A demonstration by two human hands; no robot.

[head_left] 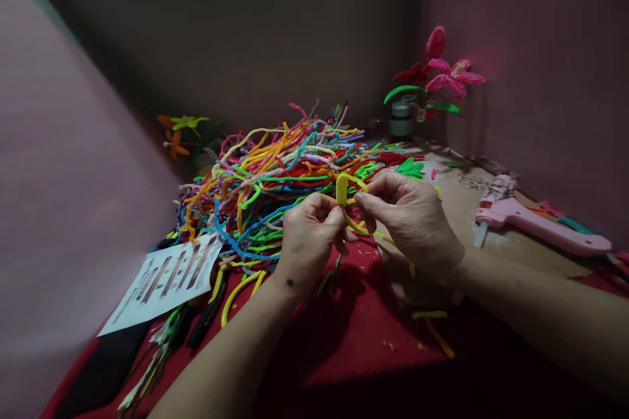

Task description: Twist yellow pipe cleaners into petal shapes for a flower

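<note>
A yellow pipe cleaner (342, 190), bent into a flat folded loop, stands up between my two hands in the middle of the view. My left hand (314, 229) pinches its lower end between thumb and fingertips. Just to the right, my right hand (405, 216) is closed on another stretch of the same yellow pipe cleaner, which curves round and trails below the fingers. Parts of the fingertips are hidden. Behind both hands lies a large heap of coloured pipe cleaners (275, 170).
A pink glue gun (540, 222) rests on cardboard (452, 190) at right. Pink pipe-cleaner flowers (455, 78) stand at the back, orange ones (175, 143) at left. A printed sheet (164, 281) and black-handled pliers (211, 308) lie left on the red cloth (354, 327).
</note>
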